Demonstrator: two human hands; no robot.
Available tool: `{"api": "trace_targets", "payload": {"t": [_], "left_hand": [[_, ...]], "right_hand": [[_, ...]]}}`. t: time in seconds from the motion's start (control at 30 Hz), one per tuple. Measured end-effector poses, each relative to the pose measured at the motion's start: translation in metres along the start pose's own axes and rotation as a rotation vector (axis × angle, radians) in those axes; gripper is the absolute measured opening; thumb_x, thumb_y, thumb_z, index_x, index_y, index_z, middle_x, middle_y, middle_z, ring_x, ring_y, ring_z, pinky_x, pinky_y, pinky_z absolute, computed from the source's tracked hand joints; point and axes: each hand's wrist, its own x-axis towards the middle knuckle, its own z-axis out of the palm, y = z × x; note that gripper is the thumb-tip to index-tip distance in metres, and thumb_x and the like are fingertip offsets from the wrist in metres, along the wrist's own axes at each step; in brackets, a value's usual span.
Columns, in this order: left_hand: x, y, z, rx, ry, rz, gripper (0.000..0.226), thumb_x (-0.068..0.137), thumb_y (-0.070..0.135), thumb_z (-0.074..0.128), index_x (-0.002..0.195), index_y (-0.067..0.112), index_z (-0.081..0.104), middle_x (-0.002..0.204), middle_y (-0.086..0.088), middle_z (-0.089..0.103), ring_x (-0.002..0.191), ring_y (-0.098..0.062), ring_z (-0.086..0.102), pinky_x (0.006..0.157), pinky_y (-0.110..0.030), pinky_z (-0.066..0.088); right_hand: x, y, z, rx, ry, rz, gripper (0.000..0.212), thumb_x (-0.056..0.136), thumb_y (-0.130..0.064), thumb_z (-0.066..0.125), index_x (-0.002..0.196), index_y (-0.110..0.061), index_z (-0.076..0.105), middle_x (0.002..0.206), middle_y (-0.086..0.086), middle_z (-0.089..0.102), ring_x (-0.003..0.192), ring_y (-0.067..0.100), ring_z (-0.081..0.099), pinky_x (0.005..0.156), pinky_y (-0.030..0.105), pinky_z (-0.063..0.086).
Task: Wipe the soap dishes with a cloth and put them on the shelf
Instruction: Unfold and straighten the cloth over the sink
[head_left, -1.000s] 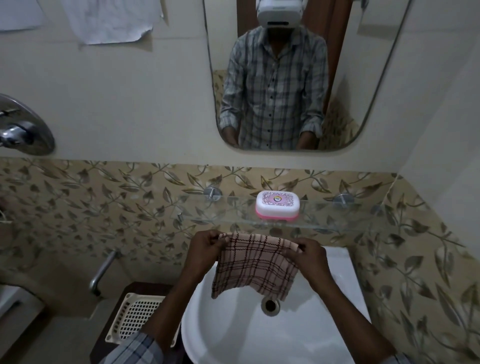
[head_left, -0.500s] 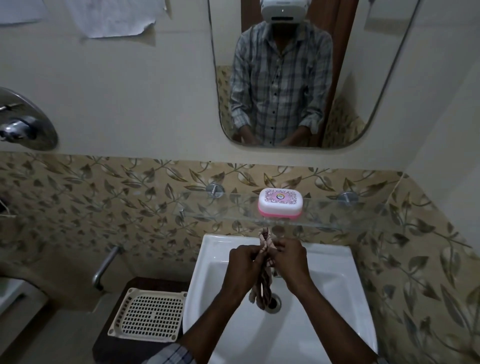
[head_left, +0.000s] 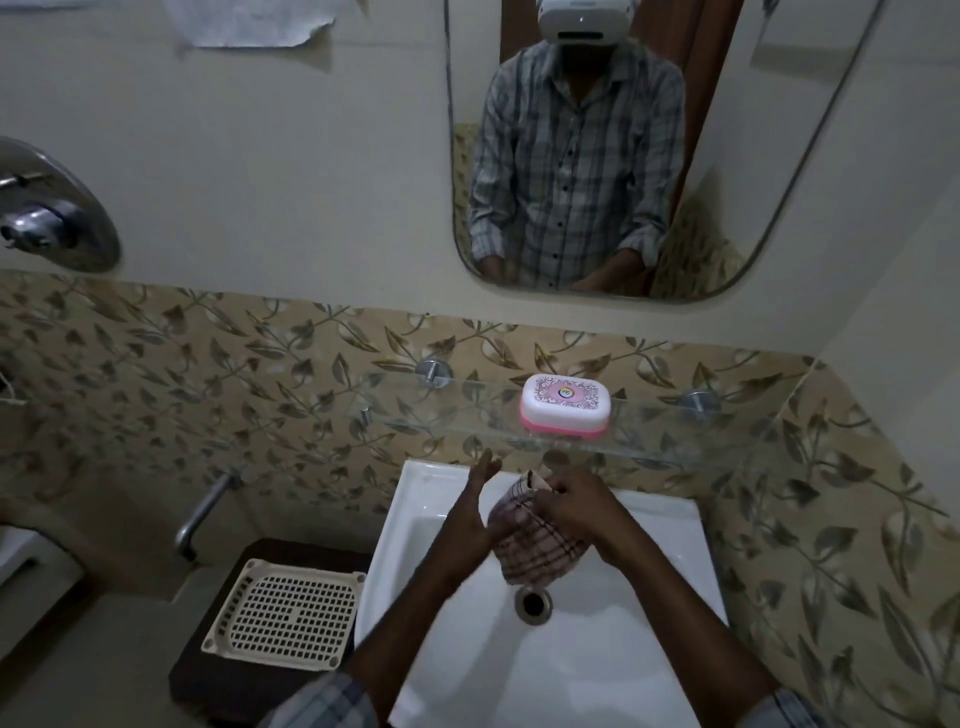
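Observation:
A white and pink soap dish (head_left: 565, 404) with a closed patterned lid stands on the glass shelf (head_left: 675, 441) above the basin. Over the white sink (head_left: 649, 670) my right hand (head_left: 582, 506) grips the top of a folded pink checked cloth (head_left: 535, 548). My left hand (head_left: 475, 512) lies flat against the cloth's left side, with its fingers stretched out and apart. Both hands are below the shelf and apart from the soap dish.
A cream perforated plastic tray (head_left: 283, 613) rests on a dark stool (head_left: 218, 686) left of the sink. A metal tap (head_left: 200, 512) sticks out of the tiled wall. A mirror (head_left: 597, 156) hangs above the shelf, and a chrome shower fitting (head_left: 47, 218) is at the far left.
The spread cloth was folded in half between both hands. Since then my left hand has opened flat beside it, while my right hand keeps its hold and the cloth hangs wider.

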Motion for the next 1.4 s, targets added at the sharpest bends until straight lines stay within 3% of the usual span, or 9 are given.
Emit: {"api": "trace_targets", "payload": {"t": [0.13,0.2,0.37,0.47,0.7,0.87,1.0,1.13,1.4], "left_hand": [[0.028,0.008,-0.015,-0.092,-0.129,-0.017,0.002,0.084,0.028,0.075,0.084,0.028,0.077,0.087,0.003,0.075,0.084,-0.010,0.067,0.080,-0.029,0.051],[0.035,0.007,-0.014,-0.124,-0.070,-0.012,0.013,0.082,0.024,0.078,0.071,0.021,0.072,0.073,0.000,0.069,0.072,-0.012,0.063,0.071,-0.031,0.050],[0.025,-0.016,-0.040,-0.098,-0.289,-0.166,0.029,0.080,0.024,0.080,0.101,0.006,0.073,0.102,-0.008,0.077,0.094,-0.026,0.073,0.080,-0.035,0.057],[0.005,-0.051,-0.073,-0.019,-0.355,-0.283,0.031,0.078,0.017,0.083,0.105,0.003,0.076,0.108,-0.017,0.077,0.100,-0.029,0.073,0.087,-0.038,0.057],[-0.041,-0.106,-0.133,-0.583,0.226,-0.360,0.029,0.083,-0.003,0.068,0.112,0.000,0.072,0.107,-0.021,0.074,0.090,-0.027,0.072,0.076,-0.033,0.060],[-0.059,-0.131,-0.206,-0.536,0.379,-0.361,0.030,0.096,0.004,0.057,0.125,-0.003,0.060,0.104,-0.013,0.074,0.090,-0.023,0.070,0.080,-0.036,0.057],[-0.074,-0.160,-0.283,-0.541,0.357,-0.422,0.034,0.088,-0.011,0.058,0.122,-0.008,0.061,0.107,-0.022,0.072,0.088,-0.028,0.073,0.079,-0.038,0.061],[-0.090,-0.221,-0.334,-0.234,0.462,-0.702,0.031,0.081,-0.007,0.071,0.104,-0.025,0.062,0.110,-0.046,0.062,0.087,-0.036,0.064,0.082,-0.045,0.054],[-0.078,-0.307,-0.330,0.584,0.282,-0.675,0.032,0.095,0.021,0.064,0.125,0.009,0.061,0.114,-0.011,0.067,0.108,-0.030,0.064,0.088,-0.034,0.045]], "right_hand": [[-0.002,-0.009,-0.012,-0.011,-0.014,-0.077,0.022,0.078,-0.026,0.059,0.064,-0.010,0.053,0.072,0.010,0.059,0.064,0.020,0.057,0.059,0.032,0.042],[-0.004,-0.012,-0.014,-0.002,-0.044,-0.139,0.026,0.077,-0.031,0.061,0.068,-0.007,0.059,0.075,0.015,0.064,0.068,0.027,0.064,0.060,0.040,0.049],[0.000,-0.020,0.005,-0.150,-0.016,-0.354,0.015,0.092,-0.020,0.061,0.083,-0.012,0.070,0.069,-0.007,0.062,0.063,-0.003,0.056,0.059,0.026,0.038],[0.008,-0.021,0.020,-0.153,-0.007,-0.359,0.014,0.097,-0.015,0.054,0.092,-0.017,0.068,0.078,-0.011,0.064,0.072,0.004,0.059,0.066,0.025,0.042],[0.030,-0.028,0.095,0.197,0.004,-0.172,0.021,0.102,-0.024,0.046,0.111,-0.021,0.065,0.106,-0.002,0.071,0.099,0.016,0.064,0.087,0.036,0.053],[0.056,-0.053,0.198,0.588,-0.106,0.206,0.021,0.100,-0.017,0.050,0.102,-0.016,0.071,0.090,0.008,0.075,0.075,0.025,0.071,0.050,0.032,0.056],[0.073,-0.061,0.272,0.717,-0.224,0.410,0.022,0.086,0.004,0.059,0.103,-0.005,0.069,0.084,0.017,0.073,0.065,0.029,0.068,0.048,0.030,0.054],[0.068,-0.056,0.362,0.698,-0.228,0.428,0.035,0.080,0.006,0.060,0.111,-0.009,0.067,0.097,0.015,0.072,0.084,0.033,0.069,0.060,0.038,0.059],[0.060,-0.025,0.456,0.432,-0.090,0.537,0.052,0.089,0.013,0.041,0.137,-0.002,0.048,0.131,0.020,0.059,0.117,0.035,0.057,0.098,0.034,0.048]]}}
